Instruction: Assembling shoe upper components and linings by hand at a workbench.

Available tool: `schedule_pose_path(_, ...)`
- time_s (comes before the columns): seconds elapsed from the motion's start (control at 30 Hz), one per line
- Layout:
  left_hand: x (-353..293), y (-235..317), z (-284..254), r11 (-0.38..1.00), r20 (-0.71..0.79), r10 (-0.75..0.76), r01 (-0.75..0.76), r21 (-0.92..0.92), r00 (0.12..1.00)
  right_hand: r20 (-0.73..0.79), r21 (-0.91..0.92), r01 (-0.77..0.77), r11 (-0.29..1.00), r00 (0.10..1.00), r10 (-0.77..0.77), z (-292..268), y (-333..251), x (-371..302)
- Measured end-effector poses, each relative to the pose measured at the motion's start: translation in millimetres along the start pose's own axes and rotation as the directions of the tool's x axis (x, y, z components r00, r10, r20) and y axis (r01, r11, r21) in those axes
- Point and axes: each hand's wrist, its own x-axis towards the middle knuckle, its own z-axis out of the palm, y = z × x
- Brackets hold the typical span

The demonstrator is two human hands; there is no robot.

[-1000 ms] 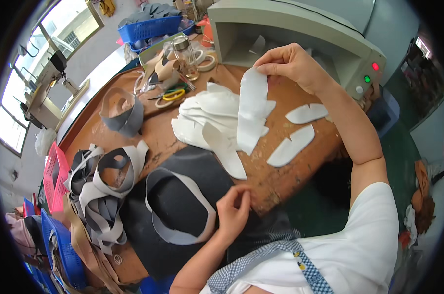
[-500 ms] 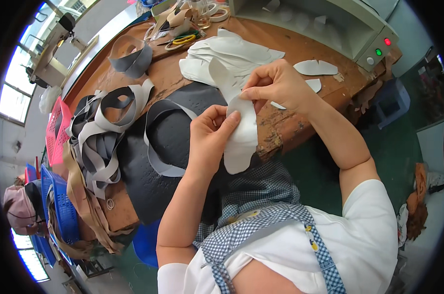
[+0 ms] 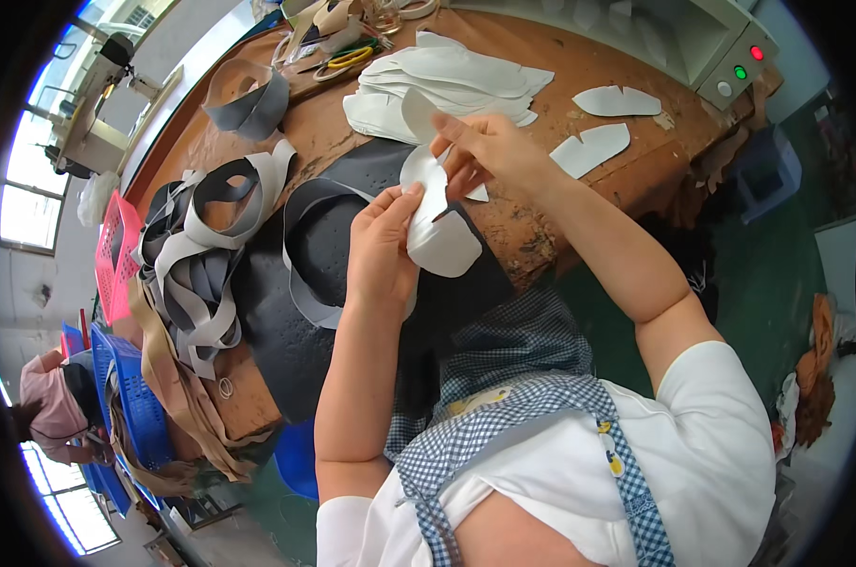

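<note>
My left hand pinches a white, sole-shaped sheet piece between thumb and fingers. The piece is curved, with a notch in its right edge. My right hand is just above it, fingers parted, with nothing seen between them. Its foremost fingertip overlaps the edge of another pale white piece; whether it touches cannot be made out, nor whether the two pieces are joined. Beyond lies a pile of similar white pieces. Under my hands a black sheet covers part of the table.
Loose white notched pieces lie right of the pile, before a grey box-shaped machine with lit buttons. Grey strips, a ring-shaped strip and yellow-handled scissors lie leftward. Pink and blue baskets stand at the left edge.
My right hand has loosened its pinch on the held piece and moved up and left. My left hand has shifted left, turning the piece so that its notch shows.
</note>
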Motion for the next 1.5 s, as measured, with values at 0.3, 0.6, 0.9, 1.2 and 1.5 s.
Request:
schedule_pose_path(0.3,6.2,19.1,-9.4,0.753,0.075,0.385,-0.36,0.551,0.92,0.25,0.004,0.007,1.0,0.968,-0.007,16.6,21.8,-33.7)
schedule_pose_path(0.6,-101.4,59.2,-47.1,0.197,0.112,0.258,-0.165,0.966,0.96,0.089,0.265,-0.066,0.962,0.995,0.044,0.9,51.0,-58.3)
schedule_pose_path(0.9,-100.2,-13.0,-19.9,-0.119,0.262,0.428,-0.233,0.965,0.865,-0.004,0.123,0.112,0.986,0.994,-0.113,30.7,65.1,-61.5)
schedule_pose_path(1.2,-124.7,22.3,-45.0,-0.098,0.107,0.404,-0.074,0.992,0.909,-0.074,0.094,0.154,0.984,0.986,-0.147,3.2,61.7,-77.4)
schedule_pose_path(1.5,-73.3,-12.8,-20.1,0.208,0.007,0.395,-0.097,0.973,0.919,0.025,0.126,0.148,0.981,0.988,-0.152,28.2,57.9,-70.0)
